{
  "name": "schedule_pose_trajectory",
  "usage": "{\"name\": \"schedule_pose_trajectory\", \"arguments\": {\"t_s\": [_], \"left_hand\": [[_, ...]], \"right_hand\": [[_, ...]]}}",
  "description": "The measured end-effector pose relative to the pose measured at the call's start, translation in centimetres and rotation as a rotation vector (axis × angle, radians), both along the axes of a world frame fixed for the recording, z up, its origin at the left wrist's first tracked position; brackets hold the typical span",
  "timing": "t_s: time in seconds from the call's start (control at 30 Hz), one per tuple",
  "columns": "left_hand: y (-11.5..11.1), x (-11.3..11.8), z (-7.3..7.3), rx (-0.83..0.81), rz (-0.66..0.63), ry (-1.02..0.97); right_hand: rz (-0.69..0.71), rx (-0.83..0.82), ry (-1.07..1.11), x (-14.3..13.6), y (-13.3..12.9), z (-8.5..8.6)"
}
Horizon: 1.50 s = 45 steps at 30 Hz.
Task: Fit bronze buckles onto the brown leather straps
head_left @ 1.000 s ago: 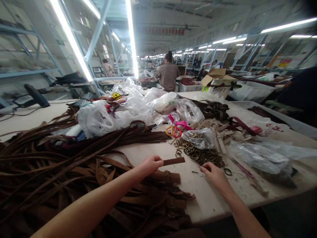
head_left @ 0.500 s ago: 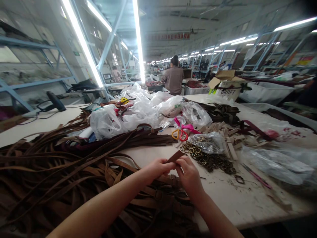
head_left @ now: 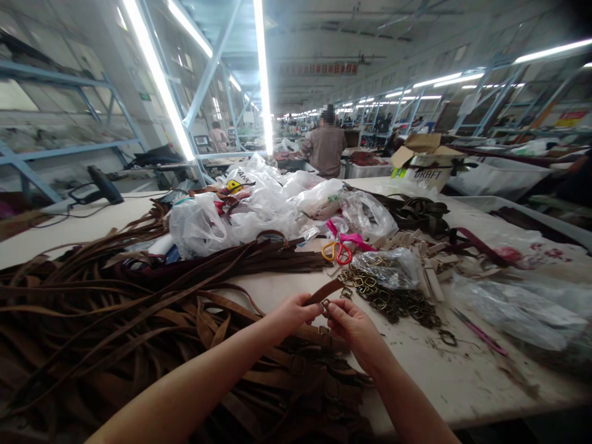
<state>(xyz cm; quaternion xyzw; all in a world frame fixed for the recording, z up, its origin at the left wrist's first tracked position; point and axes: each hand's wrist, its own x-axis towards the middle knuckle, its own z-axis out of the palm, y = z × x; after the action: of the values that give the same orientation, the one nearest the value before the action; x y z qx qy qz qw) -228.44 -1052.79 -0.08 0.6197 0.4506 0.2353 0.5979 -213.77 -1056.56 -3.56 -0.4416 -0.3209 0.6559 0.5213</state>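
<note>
Near the middle of the table, my left hand (head_left: 298, 313) grips a brown strap (head_left: 324, 291), whose free end points up and to the right. My right hand (head_left: 346, 317) pinches a small metal buckle (head_left: 325, 306) between thumb and fingers, right beside the strap and the left fingertips. Whether the strap passes through the buckle is too small to tell. Behind the right hand lies a heap of similar metal buckles (head_left: 393, 302). Many long brown straps (head_left: 115, 327) cover the table's left side and run beneath my left forearm.
White plastic bags (head_left: 263, 209) are heaped at the back. Scissors with red and orange handles (head_left: 337, 251) lie before them. To the right are a pink-handled tool (head_left: 481, 332) and clear plastic (head_left: 522, 305). A person (head_left: 325, 145) is farther back, near an open carton (head_left: 423, 163).
My right hand has shifted slightly, its fingers now apart from the strap's end. The buckle between the two hands has come into view.
</note>
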Motion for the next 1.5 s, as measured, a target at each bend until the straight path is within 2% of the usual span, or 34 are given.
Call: {"name": "schedule_pose_trajectory", "arguments": {"t_s": [0.13, 0.27, 0.43, 0.63, 0.77, 0.87, 0.93, 1.03, 1.1, 1.3, 1.5], "left_hand": [[0.8, -0.3, -1.2, 0.106, 0.024, 0.12], [1.4, -0.5, -1.7, 0.145, 0.056, 0.229], [1.1, -0.6, -1.4, 0.0, -0.048, 0.192], [0.9, -1.5, -0.8, 0.017, -0.151, 0.204], [0.8, -1.3, -0.6, 0.105, -0.195, 0.167], [0.6, -0.5, -0.6, 0.228, -0.166, 0.085], [0.4, 0.1, -0.4, 0.34, -0.128, 0.051], [0.1, 0.7, 0.2, 0.599, -0.061, 0.098], [-0.1, 0.8, 0.6, 0.674, -0.028, 0.108], [-0.2, 0.6, 0.8, 0.334, -0.02, -0.038], [0.6, 0.7, 0.6, 0.285, 0.086, -0.116]], "right_hand": [[-0.145, -0.167, 0.298, 0.9, 0.4, 0.0], [-0.238, -0.278, 0.539, 2.2, 0.6, 0.9], [-0.216, -0.355, 0.677, 2.2, 0.4, 1.7], [-0.125, -0.412, 0.785, 1.7, 0.0, 1.2], [-0.085, -0.425, 0.731, 1.0, 0.0, 0.4], [-0.123, -0.333, 0.612, 0.2, 0.1, -0.2], [-0.143, -0.234, 0.518, -0.2, 0.1, -0.5], [-0.136, -0.144, 0.404, -0.7, 0.2, -0.6], [-0.13, -0.127, 0.352, -0.8, 0.3, -0.5], [-0.068, -0.062, 0.261, -1.5, 0.5, -0.3], [-0.051, -0.039, 0.211, -1.9, 0.8, -0.4]]}}
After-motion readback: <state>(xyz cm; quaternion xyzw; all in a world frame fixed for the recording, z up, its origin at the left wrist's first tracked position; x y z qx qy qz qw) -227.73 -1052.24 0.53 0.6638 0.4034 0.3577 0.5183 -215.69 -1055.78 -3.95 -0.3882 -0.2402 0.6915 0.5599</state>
